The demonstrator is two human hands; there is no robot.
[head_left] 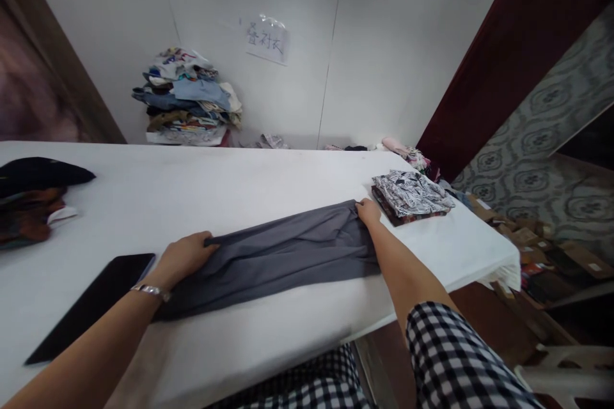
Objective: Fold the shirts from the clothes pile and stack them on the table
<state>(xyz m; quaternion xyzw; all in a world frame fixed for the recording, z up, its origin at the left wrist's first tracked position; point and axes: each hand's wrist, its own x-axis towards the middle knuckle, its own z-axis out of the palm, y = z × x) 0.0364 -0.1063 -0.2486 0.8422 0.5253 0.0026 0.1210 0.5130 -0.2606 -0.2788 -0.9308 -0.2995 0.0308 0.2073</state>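
grey cloth (292, 259), long axis left-right, right end angled farther away; left hand (185, 259), right hand (369, 212) pinching far edge.

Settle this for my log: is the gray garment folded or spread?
Spread lengthwise: the gray garment forms a long strip, pinched by left hand and right hand. Cannot tell if layered.

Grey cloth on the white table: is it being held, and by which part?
Yes, the grey cloth is held by its far edge: the left hand grips near the left end, the right hand at the right corner.
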